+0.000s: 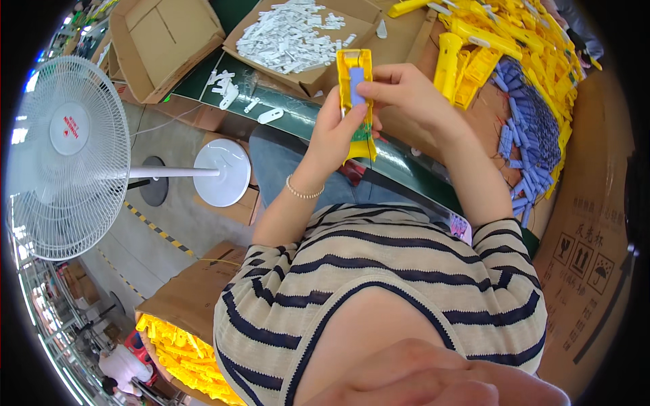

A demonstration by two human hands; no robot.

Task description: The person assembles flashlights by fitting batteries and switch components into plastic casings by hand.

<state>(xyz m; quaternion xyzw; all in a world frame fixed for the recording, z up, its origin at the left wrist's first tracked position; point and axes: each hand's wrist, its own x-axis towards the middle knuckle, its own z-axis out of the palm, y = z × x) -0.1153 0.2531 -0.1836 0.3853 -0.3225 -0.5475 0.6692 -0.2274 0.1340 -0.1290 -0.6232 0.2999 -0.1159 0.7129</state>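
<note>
My left hand (332, 135) is closed round a yellow plastic housing (366, 151), held upright over the table edge with its hollow side facing me. A blue cylindrical battery cell (356, 80) lies inside the upper part of the housing. Below it shows part of a green circuit board (360, 135), with a dark wire near it. From the right, my right hand (409, 95) has its fingers bent at the cell and the housing's side, the fingertips touching the cell. Some of those fingers are hidden behind the housing.
Small white plastic parts fill a cardboard tray (291, 37); a few lie on the green table (298, 114). Blue wired cells (531, 128) and yellow housings (474, 40) are heaped at right. A white fan (68, 155) stands left, and a carton of yellow parts (179, 352) lower left.
</note>
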